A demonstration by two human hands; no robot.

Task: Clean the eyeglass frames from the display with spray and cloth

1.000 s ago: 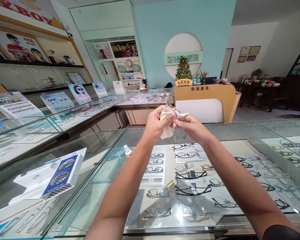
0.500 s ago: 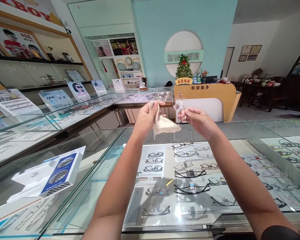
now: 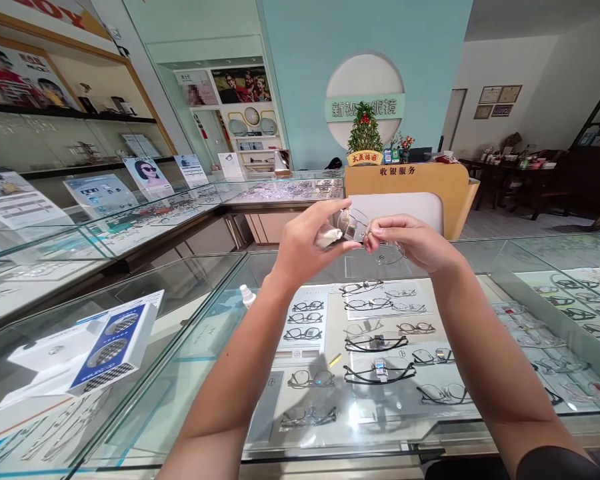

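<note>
Above the glass display counter, my right hand pinches a pair of thin-rimmed eyeglasses by the middle of the frame. One lens, with a small printed sticker on it, lies between my two hands. My left hand is curved around a cream cleaning cloth, its thumb and fingers reaching to either side of the stickered lens. Most of the cloth is hidden in the palm. Whether the left fingertips touch the rim I cannot tell.
Rows of eyeglasses lie inside the glass counter below my arms. A white spray bottle stands beyond my left forearm. A blue and white box sits at the left. Behind is a wooden cashier desk.
My left hand has moved right, bringing the cloth to the eyeglasses. The cloth, which hung loose before, is now bunched in the palm. The eyeglasses have tilted, and the view has shifted slightly.
</note>
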